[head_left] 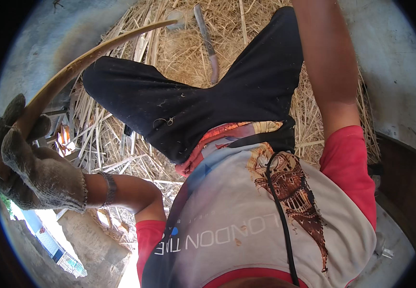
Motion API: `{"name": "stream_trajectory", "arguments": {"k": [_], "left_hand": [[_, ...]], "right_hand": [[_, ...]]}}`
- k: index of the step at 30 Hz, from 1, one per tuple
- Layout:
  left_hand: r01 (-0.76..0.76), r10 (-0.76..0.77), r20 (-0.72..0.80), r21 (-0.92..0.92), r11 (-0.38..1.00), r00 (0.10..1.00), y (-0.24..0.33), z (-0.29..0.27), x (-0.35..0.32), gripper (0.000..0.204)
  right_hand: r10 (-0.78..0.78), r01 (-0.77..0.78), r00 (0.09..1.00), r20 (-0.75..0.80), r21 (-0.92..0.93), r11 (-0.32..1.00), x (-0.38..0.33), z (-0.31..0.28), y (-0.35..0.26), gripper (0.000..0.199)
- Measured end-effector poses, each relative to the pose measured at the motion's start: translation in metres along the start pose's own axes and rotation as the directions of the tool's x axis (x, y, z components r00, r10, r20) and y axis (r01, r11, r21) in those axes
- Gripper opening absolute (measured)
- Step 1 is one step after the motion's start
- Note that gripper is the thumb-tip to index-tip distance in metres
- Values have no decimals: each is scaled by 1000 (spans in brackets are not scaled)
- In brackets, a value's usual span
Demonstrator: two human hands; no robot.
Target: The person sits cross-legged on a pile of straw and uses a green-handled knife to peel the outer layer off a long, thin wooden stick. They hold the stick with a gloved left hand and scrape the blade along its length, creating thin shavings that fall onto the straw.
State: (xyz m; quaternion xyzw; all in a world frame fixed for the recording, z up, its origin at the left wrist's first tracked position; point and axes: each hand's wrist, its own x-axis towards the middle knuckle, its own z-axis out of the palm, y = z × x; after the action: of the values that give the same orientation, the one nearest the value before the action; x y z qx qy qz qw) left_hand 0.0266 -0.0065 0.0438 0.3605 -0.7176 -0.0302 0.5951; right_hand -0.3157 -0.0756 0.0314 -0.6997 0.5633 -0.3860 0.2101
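Note:
My left hand (40, 177), in a grey-brown knitted glove, is closed round one end of a long split bamboo strip (78, 62). The strip runs up past my left knee, and its tip lies over the straw at the upper middle. My right arm (330, 62) reaches up and leaves the picture at the top, so its hand is out of sight. Between my spread legs lies a long knife (204, 33) on the straw, its worn handle toward me and its blade pointing away. Neither hand touches it.
Straw and thin split shavings (179, 57) cover the ground round my legs in black trousers (246, 77). Grey walls (390, 62) rise on both sides. At lower left, a bright opening (59, 240) shows behind my left arm. A dark brown board (404, 177) stands at the right.

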Motion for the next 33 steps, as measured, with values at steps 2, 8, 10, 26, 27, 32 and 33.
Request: {"name": "stream_trajectory", "arguments": {"k": [2, 8, 10, 26, 27, 32, 33], "left_hand": [[-227, 229, -11, 95, 969, 973, -13, -3, 3, 32], [-27, 11, -112, -147, 989, 994, 12, 9, -15, 39], [36, -44, -18, -309, 950, 999, 3, 7, -19, 27], [243, -229, -154, 80, 967, 961, 18, 37, -79, 31], [253, -237, -174, 77, 964, 956, 17, 37, -80, 31], [193, -186, -50, 302, 934, 981, 14, 31, -86, 32], [235, -227, -60, 283, 930, 972, 13, 31, -89, 32]], "right_hand": [[194, -150, 977, 93, -349, 925, -15, 12, 8, 30], [125, -211, 974, -190, -550, 808, -79, 73, 4, 31], [36, -90, 987, -156, -351, 932, -99, 88, -9, 28], [-82, 85, 996, -26, 128, 988, -142, 173, -59, 15], [-128, 132, 991, -42, 140, 981, -143, 171, -65, 15], [-199, 206, 976, -87, 81, 975, -143, 174, -64, 18], [-191, 194, 980, -63, 48, 980, -143, 175, -62, 18]]}}
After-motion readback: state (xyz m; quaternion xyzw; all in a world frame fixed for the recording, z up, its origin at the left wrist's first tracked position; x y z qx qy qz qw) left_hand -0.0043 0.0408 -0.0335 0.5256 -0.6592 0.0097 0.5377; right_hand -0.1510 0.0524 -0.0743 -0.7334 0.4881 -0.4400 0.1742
